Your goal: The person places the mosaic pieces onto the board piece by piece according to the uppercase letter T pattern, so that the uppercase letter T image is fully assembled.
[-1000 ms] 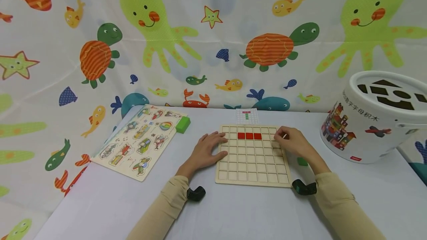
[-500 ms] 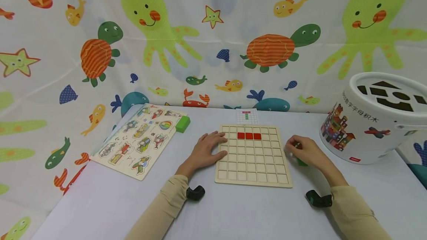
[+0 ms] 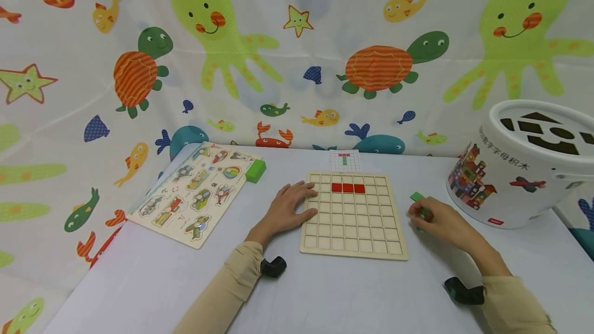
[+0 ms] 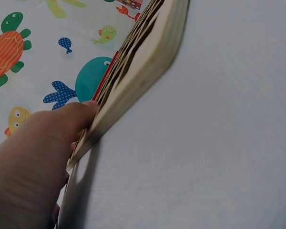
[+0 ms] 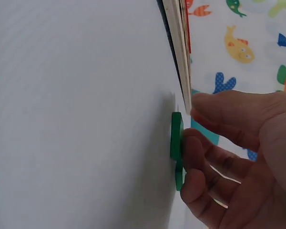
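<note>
A wooden grid board (image 3: 357,231) lies on the table, with red square tiles (image 3: 348,188) in a row near its top. My left hand (image 3: 289,207) rests at the board's left edge, fingers spread; the left wrist view shows its thumb (image 4: 83,114) against the rim. Right of the board, my right hand (image 3: 441,220) is low over two green tiles. One green tile (image 3: 416,196) shows past the fingers and the other is partly covered. In the right wrist view, loosely bent fingers (image 5: 193,148) are beside the green tiles (image 5: 176,136), with the thumb apart.
A pattern card (image 3: 344,161) lies behind the board. At the left are a picture puzzle board (image 3: 190,205) and a green block (image 3: 256,171). A large white bucket (image 3: 515,189) stands at the right. Behind the table hangs a sea-animal cloth (image 3: 315,19).
My right hand has moved right and slightly toward me, from the board's right side to the green tiles. The left hand stays at the board's edge.
</note>
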`<state>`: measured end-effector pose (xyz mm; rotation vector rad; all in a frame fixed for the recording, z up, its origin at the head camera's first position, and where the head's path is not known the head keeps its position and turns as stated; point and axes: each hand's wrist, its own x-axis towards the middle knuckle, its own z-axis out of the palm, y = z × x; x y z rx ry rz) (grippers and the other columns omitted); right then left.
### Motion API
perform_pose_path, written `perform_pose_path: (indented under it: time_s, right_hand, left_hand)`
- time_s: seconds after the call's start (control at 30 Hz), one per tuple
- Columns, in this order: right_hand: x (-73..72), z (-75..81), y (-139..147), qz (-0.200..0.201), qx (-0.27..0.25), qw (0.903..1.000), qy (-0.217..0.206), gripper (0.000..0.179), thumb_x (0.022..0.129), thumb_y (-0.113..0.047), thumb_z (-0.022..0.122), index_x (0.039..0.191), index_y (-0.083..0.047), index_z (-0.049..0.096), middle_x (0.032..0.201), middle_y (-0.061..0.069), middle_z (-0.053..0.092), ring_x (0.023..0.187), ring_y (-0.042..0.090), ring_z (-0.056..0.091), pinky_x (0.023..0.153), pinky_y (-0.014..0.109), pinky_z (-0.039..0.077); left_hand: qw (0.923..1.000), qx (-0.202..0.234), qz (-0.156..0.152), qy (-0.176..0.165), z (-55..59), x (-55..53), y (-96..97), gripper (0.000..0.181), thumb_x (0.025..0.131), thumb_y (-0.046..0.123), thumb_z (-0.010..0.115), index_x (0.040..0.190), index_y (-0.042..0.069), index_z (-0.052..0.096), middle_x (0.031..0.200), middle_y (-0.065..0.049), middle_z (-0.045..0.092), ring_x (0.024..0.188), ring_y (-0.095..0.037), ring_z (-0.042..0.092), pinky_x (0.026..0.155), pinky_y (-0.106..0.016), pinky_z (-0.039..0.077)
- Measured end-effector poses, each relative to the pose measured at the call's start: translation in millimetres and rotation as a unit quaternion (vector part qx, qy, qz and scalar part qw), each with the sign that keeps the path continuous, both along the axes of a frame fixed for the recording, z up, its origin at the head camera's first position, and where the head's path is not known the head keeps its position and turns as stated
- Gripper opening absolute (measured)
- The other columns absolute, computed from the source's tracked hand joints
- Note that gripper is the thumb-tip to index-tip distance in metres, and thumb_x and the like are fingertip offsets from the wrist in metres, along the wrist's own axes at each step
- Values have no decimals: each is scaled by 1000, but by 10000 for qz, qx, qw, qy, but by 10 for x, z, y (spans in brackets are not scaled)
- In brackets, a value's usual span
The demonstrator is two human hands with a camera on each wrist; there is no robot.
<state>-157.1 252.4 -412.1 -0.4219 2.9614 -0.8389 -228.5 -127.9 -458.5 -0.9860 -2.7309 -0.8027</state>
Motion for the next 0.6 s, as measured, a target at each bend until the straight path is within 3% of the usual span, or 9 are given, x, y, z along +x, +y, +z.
perform_pose_path:
  time_s: [0.3,0.6]
  right_hand:
    - [170,11,130,211,248,9994,-89,28,84,-11,68,112,-9,64,100,1,58,75,3,47,60,19,43]
    - [193,-14,147,243,222,9994,-96,31,84,-8,67,115,-11,62,96,2,55,73,3,46,57,19,42]
  left_hand:
    - [10000,40,-44,-69,9,7,11,42,89,39,62,125,18,58,144,-3,48,140,-28,35,114,-55,20]
    - [10000,-10,13,-22,13,1,10,42,89,38,62,125,18,58,144,-3,48,139,-28,35,114,-55,20]
